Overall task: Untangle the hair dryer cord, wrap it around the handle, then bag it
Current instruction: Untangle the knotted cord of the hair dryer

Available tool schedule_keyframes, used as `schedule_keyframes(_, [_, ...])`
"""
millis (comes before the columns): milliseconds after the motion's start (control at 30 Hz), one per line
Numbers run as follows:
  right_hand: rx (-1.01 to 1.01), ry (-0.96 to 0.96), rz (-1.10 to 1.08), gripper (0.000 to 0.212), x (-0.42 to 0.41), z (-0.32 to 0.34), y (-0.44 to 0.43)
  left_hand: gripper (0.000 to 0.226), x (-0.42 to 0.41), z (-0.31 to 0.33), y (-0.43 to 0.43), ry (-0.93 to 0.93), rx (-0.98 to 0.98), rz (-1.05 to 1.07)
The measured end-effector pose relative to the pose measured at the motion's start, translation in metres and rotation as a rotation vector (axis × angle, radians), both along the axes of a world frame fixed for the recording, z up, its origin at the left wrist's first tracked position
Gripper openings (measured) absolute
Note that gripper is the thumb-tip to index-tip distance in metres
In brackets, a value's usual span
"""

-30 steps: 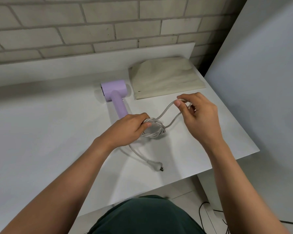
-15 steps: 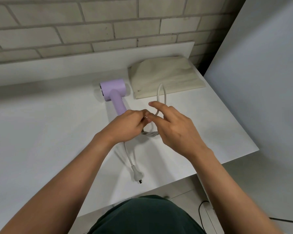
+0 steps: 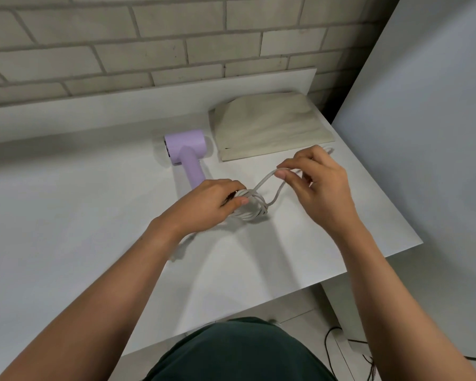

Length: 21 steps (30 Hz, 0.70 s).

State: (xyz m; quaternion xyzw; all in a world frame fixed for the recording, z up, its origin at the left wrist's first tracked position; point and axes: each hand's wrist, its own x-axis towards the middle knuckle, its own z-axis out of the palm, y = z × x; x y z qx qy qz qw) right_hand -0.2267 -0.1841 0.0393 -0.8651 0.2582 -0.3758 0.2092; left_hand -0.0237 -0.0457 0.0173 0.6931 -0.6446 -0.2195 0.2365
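A lilac hair dryer (image 3: 188, 150) lies on the white table (image 3: 66, 221), its head toward the wall and its handle pointing at me. Its grey cord (image 3: 254, 209) is bunched in a tangle at the handle's end. My left hand (image 3: 212, 204) grips that tangle and hides the handle's tip. My right hand (image 3: 320, 185) pinches a loop of cord between thumb and forefinger, raised to the right of the tangle. A blurred stretch of cord shows below my left wrist. The beige cloth bag (image 3: 270, 127) lies flat behind my right hand.
A brick wall runs along the back of the table. A grey panel (image 3: 429, 160) stands on the right, past the table's right edge. Black cables (image 3: 341, 350) trail on the floor at the lower right.
My right hand has pulled a loop of cord out to the right, away from my left hand. The plug end, which lay in front of me, has swung under my left forearm.
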Motion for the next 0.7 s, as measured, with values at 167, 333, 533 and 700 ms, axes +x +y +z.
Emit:
schedule_keyframes(167, [-0.033,0.187,-0.136,0.020,0.000,-0.017,-0.003,0.028,-0.004,0.000,-0.002,-0.030,0.019,0.008])
schedule_keyframes(333, [-0.289,0.345,0.120,0.048,0.012,-0.012,0.031,0.019,-0.008,0.001,0.001,0.024,0.072,0.017])
schedule_keyframes(533, [-0.272,0.403,0.249,0.027,0.017,-0.021,0.026,0.011,-0.008,0.004,0.004,0.074,0.017,0.061])
schedule_keyframes(700, [0.011,0.268,0.278,0.008,0.011,-0.011,0.016,0.017,-0.005,0.003,0.009,0.128,-0.002,0.063])
